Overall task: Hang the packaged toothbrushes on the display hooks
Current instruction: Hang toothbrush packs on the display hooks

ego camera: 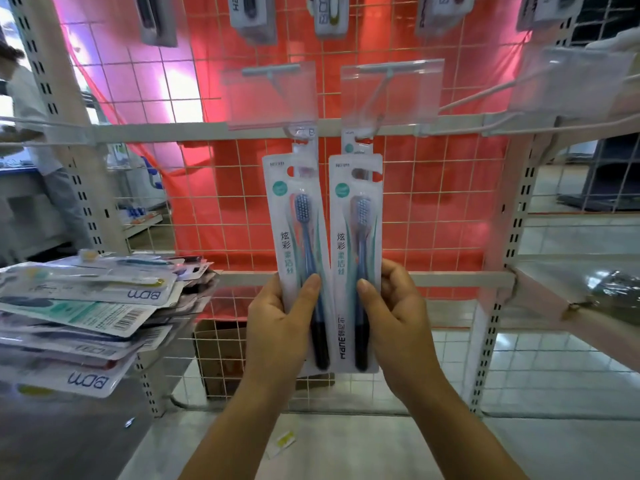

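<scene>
Two white packaged toothbrushes with blue handles stand upright side by side in front of the wire grid. My left hand (277, 323) grips the lower part of the left package (294, 237). The right package (356, 237) is gripped low down by my right hand (398, 323). Their hang holes sit just below two display hooks with clear label holders, the left hook (270, 95) and the right hook (391, 91). Another package hangs behind each held one, on each hook.
A pile of several packaged toothbrushes (86, 317) lies on a shelf at the left. More packages (252, 19) hang on the top row. An empty hook with a label holder (568, 81) juts out at right. A cardboard box (221, 355) sits behind the grid. A person stands far left.
</scene>
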`<act>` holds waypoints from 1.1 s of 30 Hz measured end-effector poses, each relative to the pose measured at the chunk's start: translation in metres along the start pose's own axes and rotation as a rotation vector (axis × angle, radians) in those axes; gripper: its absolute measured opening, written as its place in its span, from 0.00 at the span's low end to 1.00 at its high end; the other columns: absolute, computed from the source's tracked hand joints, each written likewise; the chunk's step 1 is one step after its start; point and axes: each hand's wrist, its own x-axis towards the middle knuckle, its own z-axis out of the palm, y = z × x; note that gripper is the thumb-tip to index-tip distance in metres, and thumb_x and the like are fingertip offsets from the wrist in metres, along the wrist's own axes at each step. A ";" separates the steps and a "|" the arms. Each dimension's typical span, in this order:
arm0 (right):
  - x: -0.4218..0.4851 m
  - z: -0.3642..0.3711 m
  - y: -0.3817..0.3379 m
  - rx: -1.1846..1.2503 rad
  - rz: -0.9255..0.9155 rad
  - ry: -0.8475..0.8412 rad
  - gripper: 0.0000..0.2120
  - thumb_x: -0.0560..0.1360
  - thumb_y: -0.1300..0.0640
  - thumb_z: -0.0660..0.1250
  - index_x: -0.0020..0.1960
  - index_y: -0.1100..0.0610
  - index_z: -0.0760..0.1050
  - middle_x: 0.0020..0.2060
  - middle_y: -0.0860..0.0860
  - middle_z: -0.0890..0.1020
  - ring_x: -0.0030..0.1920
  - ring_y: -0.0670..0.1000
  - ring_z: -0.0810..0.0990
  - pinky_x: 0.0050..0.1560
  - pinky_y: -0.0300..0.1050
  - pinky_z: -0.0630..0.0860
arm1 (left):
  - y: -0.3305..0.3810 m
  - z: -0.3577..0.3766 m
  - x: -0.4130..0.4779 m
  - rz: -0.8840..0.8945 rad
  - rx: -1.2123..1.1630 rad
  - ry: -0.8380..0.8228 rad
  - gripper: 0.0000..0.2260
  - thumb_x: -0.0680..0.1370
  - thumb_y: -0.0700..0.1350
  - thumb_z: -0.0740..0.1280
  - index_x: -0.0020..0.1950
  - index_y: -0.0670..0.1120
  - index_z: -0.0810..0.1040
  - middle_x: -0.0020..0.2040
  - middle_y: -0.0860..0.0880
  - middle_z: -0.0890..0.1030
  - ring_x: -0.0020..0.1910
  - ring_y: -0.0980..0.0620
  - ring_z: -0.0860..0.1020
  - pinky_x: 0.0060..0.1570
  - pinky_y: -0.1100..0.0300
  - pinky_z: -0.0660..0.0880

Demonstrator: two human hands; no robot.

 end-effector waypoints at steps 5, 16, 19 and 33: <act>0.008 -0.009 -0.013 -0.007 -0.066 0.016 0.08 0.79 0.61 0.60 0.56 0.53 0.73 0.46 0.49 0.84 0.48 0.47 0.84 0.44 0.40 0.81 | 0.011 0.014 0.003 0.036 -0.035 -0.044 0.14 0.69 0.55 0.67 0.52 0.51 0.78 0.45 0.51 0.85 0.44 0.52 0.84 0.37 0.61 0.81; 0.007 -0.014 -0.024 0.017 -0.123 -0.012 0.08 0.76 0.59 0.61 0.55 0.53 0.72 0.44 0.44 0.83 0.46 0.45 0.84 0.42 0.36 0.80 | 0.013 0.021 0.005 -0.011 -0.146 -0.036 0.14 0.70 0.51 0.67 0.53 0.47 0.79 0.46 0.48 0.86 0.45 0.48 0.85 0.39 0.58 0.81; 0.008 -0.013 -0.027 0.026 -0.135 -0.002 0.09 0.76 0.59 0.61 0.55 0.54 0.73 0.44 0.44 0.84 0.47 0.45 0.84 0.42 0.37 0.80 | 0.015 0.019 0.004 -0.007 -0.133 -0.044 0.14 0.70 0.51 0.67 0.52 0.48 0.79 0.45 0.48 0.86 0.44 0.48 0.85 0.38 0.58 0.81; 0.015 -0.001 -0.033 -0.004 -0.141 0.043 0.08 0.79 0.63 0.61 0.54 0.53 0.74 0.45 0.49 0.84 0.46 0.46 0.84 0.43 0.38 0.80 | 0.017 0.008 0.004 -0.002 -0.101 -0.112 0.14 0.69 0.51 0.67 0.53 0.47 0.78 0.44 0.48 0.85 0.43 0.50 0.85 0.36 0.62 0.80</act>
